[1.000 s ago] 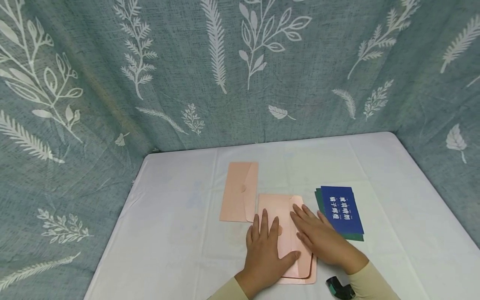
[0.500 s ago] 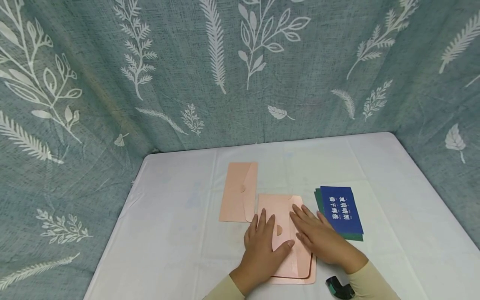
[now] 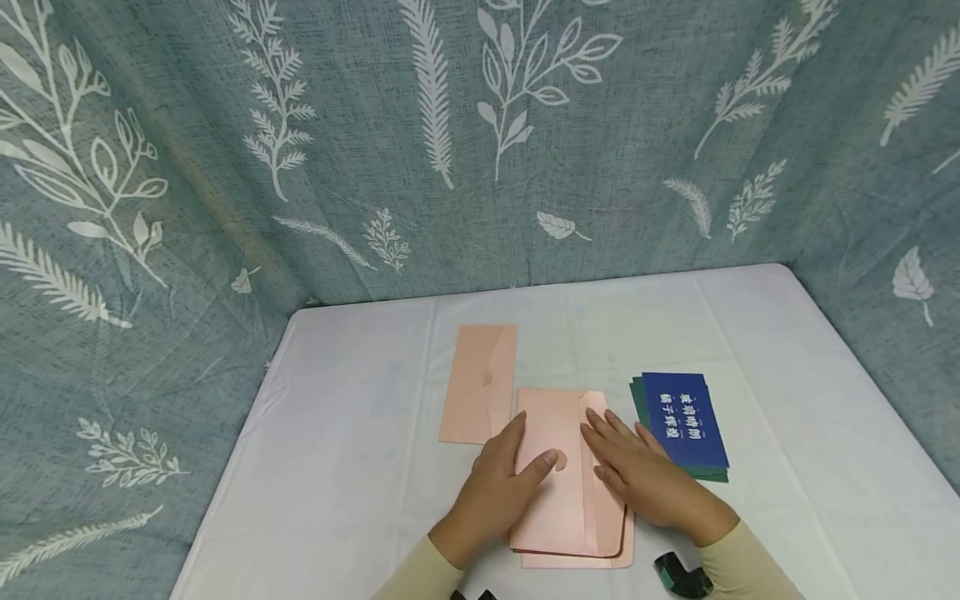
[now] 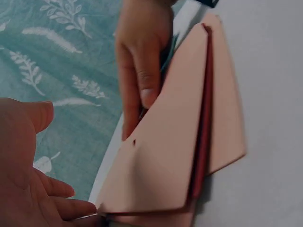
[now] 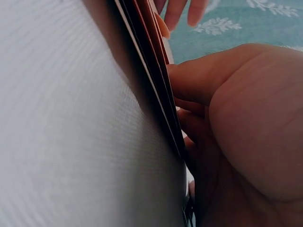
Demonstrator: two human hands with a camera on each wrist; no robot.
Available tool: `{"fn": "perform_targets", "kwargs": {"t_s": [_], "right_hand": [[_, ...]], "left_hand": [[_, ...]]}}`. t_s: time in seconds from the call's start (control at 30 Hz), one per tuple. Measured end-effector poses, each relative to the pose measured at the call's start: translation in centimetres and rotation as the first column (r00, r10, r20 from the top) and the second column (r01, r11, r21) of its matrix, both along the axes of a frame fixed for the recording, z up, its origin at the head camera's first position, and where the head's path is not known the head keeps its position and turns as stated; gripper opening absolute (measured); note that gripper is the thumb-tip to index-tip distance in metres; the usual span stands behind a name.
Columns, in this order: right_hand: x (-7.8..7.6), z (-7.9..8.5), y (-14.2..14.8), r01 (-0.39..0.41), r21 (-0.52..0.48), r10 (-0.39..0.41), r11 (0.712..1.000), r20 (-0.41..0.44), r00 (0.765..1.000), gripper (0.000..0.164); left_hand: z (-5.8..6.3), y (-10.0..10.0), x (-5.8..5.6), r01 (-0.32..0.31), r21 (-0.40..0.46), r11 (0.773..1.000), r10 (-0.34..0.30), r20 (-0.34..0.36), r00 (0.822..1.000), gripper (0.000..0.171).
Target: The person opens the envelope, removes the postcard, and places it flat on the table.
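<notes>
A pink envelope (image 3: 551, 508) lies on another pink one in the head view, its flap folded over on the right and a half-round tab in the middle. Palm down, my right hand (image 3: 648, 479) presses along the flap with its fingers straight. My left hand (image 3: 491, 483) is at the stack's left edge, thumb extended over the top envelope towards the tab. In the left wrist view its fingertips come close to the corner of the envelope stack (image 4: 161, 151). The right wrist view shows the layered envelope edges (image 5: 151, 52) beside my right hand.
A separate pink envelope (image 3: 472, 375) lies just behind and left of the stack. To the right, a blue card (image 3: 678, 417) with white characters overlaps green ones. A small black curved object (image 3: 681, 577) sits near my right sleeve. A patterned green curtain (image 3: 480, 233) borders the white table.
My left hand has slid left from lying across the top envelope to its left edge, uncovering the tab. My right hand has stayed on the flap.
</notes>
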State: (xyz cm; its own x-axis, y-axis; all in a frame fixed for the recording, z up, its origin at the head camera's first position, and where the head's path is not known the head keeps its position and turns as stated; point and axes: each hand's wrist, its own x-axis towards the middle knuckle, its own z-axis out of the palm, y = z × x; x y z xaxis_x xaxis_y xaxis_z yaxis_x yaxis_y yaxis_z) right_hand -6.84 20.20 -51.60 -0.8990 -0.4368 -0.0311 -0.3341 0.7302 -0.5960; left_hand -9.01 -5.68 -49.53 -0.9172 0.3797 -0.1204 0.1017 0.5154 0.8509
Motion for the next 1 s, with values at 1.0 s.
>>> {"fn": "perform_targets", "kwargs": {"t_s": [1.0], "right_hand": [[-0.1, 0.3, 0.1, 0.009, -0.019, -0.008, 1.000, 0.037, 0.999, 0.057]], "left_hand": [[0.7, -8.0, -5.3, -0.366, 0.611, 0.702, -0.029, 0.538, 0.842, 0.102]]}}
